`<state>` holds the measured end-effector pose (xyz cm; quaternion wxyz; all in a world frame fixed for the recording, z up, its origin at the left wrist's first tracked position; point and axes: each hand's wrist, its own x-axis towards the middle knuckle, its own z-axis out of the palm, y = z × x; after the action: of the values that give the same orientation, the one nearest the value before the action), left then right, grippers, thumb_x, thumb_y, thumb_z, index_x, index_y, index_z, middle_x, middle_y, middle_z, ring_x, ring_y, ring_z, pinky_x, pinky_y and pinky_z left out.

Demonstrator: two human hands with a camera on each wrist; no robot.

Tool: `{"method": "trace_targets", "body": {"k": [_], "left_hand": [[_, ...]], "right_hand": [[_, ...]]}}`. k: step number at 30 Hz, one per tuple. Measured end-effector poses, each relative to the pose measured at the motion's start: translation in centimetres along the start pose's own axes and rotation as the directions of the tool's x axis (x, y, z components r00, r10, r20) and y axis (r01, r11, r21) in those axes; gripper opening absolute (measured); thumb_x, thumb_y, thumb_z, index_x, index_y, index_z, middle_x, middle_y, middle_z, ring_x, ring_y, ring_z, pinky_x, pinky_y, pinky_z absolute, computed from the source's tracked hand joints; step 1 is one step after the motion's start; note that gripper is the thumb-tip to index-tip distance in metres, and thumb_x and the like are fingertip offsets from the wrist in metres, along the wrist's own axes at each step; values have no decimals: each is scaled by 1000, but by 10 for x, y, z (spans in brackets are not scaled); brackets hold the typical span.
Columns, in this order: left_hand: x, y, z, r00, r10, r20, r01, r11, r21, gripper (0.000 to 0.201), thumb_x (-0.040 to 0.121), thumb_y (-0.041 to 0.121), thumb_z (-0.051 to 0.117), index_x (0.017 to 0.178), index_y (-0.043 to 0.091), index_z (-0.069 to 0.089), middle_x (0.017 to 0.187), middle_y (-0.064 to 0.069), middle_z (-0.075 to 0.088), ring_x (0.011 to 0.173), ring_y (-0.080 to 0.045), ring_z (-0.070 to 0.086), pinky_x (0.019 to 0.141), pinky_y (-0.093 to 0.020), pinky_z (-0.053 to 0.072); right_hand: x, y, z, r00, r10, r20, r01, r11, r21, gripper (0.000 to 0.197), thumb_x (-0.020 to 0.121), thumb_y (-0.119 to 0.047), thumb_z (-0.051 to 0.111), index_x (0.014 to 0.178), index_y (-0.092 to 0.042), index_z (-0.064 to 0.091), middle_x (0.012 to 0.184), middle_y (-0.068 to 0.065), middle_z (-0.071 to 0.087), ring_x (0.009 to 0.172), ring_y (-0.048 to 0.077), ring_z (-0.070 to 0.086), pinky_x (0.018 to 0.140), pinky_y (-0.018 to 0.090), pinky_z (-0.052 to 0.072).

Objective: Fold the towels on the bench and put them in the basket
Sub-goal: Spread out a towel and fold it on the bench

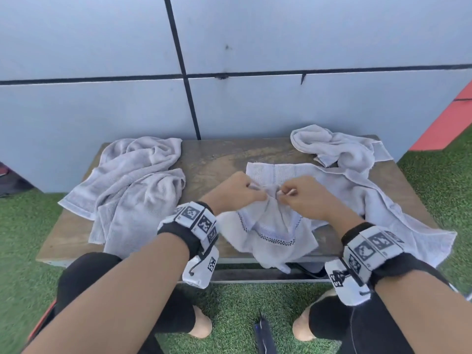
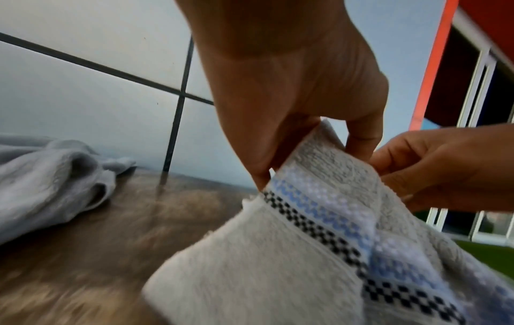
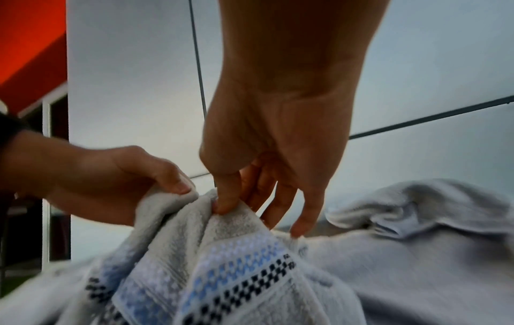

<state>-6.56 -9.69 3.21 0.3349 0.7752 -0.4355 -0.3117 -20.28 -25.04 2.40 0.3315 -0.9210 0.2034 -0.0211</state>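
- Nearest, a dark object (image 1: 264,335) lies on the green turf (image 1: 229,302) between the person's knees.
- The left hand (image 1: 236,191) pinches a gathered edge of the patterned towel (image 1: 270,233), thumb and fingers curled onto the cloth.
- The right hand (image 1: 304,194), just beside the left, pinches the same edge the same way.
- That towel, with a blue and black checked band, hangs over the front edge of the wooden worktop (image 1: 212,159).
- A plain grey towel (image 1: 132,182) lies crumpled on the worktop's left part.
- Another grey towel (image 1: 339,146) is bunched at the far right corner.
- Behind stands a pale panelled wall (image 1: 255,47).
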Motion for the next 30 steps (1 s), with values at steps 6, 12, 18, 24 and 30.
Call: {"method": "trace_targets", "body": {"k": [6, 12, 18, 24, 30], "left_hand": [[30, 61, -93, 946, 114, -303, -150, 984, -97, 39, 90, 20, 64, 64, -2, 45, 65, -5, 31, 60, -12, 30, 54, -29, 23], [78, 99, -195, 841, 265, -472, -210, 963, 167, 41, 93, 18, 58, 62, -1, 38, 66, -9, 26, 59, -17, 22, 50, -28, 17], [118, 64, -247, 760, 206, -617, 37, 934, 356, 33, 86, 30, 52, 58, 12, 47, 61, -3, 44, 69, -31, 41, 66, -36, 40], [121, 30, -274, 630, 3, -777, 147, 981, 123, 32, 95, 22, 54, 67, 6, 56, 58, -6, 45, 52, -26, 44, 50, -30, 41], [127, 43, -270, 621, -235, -748, -43, 942, -332, 19, 95, 15, 54, 85, 18, 70, 82, -16, 71, 62, -32, 69, 69, -53, 62]], "right_hand": [[54, -59, -72, 942, -49, -332, 143, 954, 263, 27, 89, -29, 69, 69, -11, 65, 68, 7, 59, 65, 12, 50, 65, 33, 48], [150, -101, -145, 835, -19, -550, 230, 919, 319, 17, 81, -32, 71, 66, -25, 67, 74, -8, 64, 70, 10, 57, 76, 42, 60], [213, -90, -172, 742, -3, -670, 168, 969, 181, 15, 87, -25, 63, 84, -11, 68, 84, 0, 61, 79, 15, 53, 75, 27, 45], [227, -65, -178, 709, 170, -685, 74, 947, 312, 7, 89, -30, 57, 89, -25, 63, 104, 6, 67, 80, 27, 66, 65, 36, 55], [225, -72, -171, 791, 215, -572, 124, 860, 495, 1, 98, -18, 52, 98, -17, 53, 94, 12, 74, 68, 24, 73, 68, 38, 63]]}}
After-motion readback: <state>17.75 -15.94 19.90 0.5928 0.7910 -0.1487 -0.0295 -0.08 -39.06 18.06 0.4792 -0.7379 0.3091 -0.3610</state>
